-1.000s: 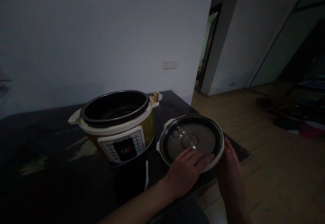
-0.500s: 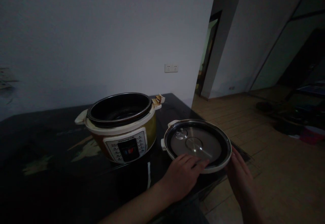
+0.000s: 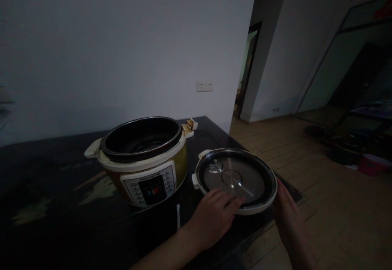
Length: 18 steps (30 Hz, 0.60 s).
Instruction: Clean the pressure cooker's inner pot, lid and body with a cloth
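Note:
An electric pressure cooker [image 3: 151, 184] stands on the dark tabletop, its black inner pot [image 3: 141, 139] uncovered. To its right is the round pressure cooker lid [image 3: 241, 180], underside up, with a metal plate and a dark sealing ring facing me. My left hand [image 3: 216, 213] lies over the near rim of the lid, fingers bent onto its underside. At the right edge of the lid, my right hand [image 3: 286, 204] holds the rim from outside; its fingertips are partly hidden behind it.
The black tabletop [image 3: 55, 172] has pale leaf-like patches and ends just right of the lid. A pale wall with a socket [image 3: 204, 86] rises behind. To the right are a tiled floor [image 3: 330, 204], a doorway [image 3: 246, 70] and a pink basin [image 3: 372, 164].
The lid has shifted slightly right relative to the cooker and looks a little flatter. My left hand has slid left and toward me along the near rim. My right hand stays at the right edge.

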Available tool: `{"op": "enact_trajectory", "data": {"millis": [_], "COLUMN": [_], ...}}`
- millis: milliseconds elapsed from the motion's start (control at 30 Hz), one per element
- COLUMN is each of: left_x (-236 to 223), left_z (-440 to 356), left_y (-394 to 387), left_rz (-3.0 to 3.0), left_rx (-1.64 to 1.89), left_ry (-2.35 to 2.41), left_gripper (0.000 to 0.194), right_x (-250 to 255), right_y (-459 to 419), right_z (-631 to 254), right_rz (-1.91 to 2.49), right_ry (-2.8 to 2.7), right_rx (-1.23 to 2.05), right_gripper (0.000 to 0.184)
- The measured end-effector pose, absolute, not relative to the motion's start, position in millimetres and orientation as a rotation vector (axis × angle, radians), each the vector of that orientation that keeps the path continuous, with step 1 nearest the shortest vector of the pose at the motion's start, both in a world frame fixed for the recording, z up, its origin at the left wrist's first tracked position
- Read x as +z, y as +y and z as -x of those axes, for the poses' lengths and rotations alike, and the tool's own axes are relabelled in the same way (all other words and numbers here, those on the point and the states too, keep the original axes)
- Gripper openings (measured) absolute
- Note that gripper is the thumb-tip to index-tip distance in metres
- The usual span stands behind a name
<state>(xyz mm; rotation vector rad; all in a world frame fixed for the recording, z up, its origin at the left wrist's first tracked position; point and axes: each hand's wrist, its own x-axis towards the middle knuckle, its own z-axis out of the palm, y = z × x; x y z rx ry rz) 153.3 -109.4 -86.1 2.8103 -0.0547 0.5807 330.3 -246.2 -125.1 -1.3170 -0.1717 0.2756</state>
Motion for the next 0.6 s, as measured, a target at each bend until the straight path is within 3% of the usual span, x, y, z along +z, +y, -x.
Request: {"op": "enact_trajectory", "data": {"millis": [600], "left_x": [-78], "left_z": [-145], "left_y": [-109], "left_rz": [-2.865], "left_rx": [0.766], "left_ry": [-0.177], "left_gripper": [0.029], "right_x": [-106], "right_y": [-262], "right_z": [-305], "right_rz": [1.733], "right_ry": [-0.363], "right_rx": [-0.136], "right_gripper": [0.064]}}
